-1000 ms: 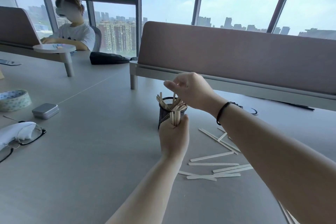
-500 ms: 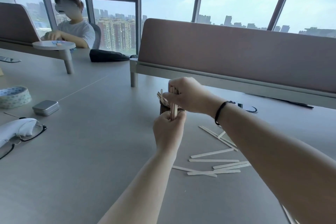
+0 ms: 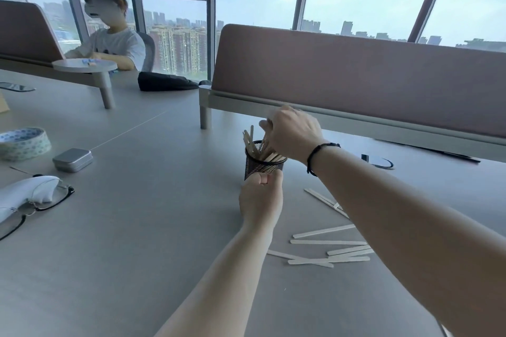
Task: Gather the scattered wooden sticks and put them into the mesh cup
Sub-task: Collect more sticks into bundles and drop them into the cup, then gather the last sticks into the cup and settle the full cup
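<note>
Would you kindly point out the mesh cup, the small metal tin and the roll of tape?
mesh cup [image 3: 253, 165], head view, left of its black wall.
metal tin [image 3: 72, 159], head view, middle of the lid.
roll of tape [image 3: 26, 146], head view, patterned outer side.

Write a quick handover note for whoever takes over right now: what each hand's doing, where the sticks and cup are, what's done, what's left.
Left hand: curled against the near side of the cup; whether it grips the cup is unclear.
Right hand: above the cup, fingers curled at the tops of the sticks in the cup; the grip itself is hidden.
Cup: upright on the table, already holding a bunch of sticks.
Done: many sticks are in.
Left: loose sticks lie on the table right of the left forearm, partly under the right arm. Gather them into the cup.
</note>
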### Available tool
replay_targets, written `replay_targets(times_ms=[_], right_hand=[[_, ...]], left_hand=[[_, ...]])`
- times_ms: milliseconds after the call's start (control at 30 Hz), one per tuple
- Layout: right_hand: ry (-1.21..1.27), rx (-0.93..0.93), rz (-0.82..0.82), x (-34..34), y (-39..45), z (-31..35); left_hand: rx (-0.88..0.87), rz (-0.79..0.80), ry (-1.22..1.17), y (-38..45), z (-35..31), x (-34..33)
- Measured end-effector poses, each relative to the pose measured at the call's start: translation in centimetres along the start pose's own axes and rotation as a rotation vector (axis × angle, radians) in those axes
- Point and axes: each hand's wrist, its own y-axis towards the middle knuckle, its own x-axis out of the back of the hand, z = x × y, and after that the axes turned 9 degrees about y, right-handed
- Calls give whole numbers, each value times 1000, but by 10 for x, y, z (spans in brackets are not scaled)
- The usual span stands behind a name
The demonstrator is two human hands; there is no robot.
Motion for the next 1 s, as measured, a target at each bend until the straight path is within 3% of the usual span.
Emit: replay_targets(times_ms=[133, 267, 333, 467, 600, 767, 1000], right_hand=[[-31, -83, 177, -12, 0, -3], [307, -215, 324, -8, 4, -6], [426, -200, 321, 1, 2, -4], [716, -254, 155, 21, -11, -23], [589, -426, 164, 38, -46, -83], [397, -613, 299, 35, -120, -172], [286, -534, 334, 21, -180, -197]], left_hand=[[-30, 10, 70, -3, -2, -3], [-82, 28, 111, -5, -2, -5], [-94, 46, 121, -6, -1, -5], [-196, 138, 227, -9, -1, -4], [-439, 422, 489, -18, 6, -5], [-686, 767, 1064, -36, 15, -16], [-773, 774, 1201, -43, 21, -27]])
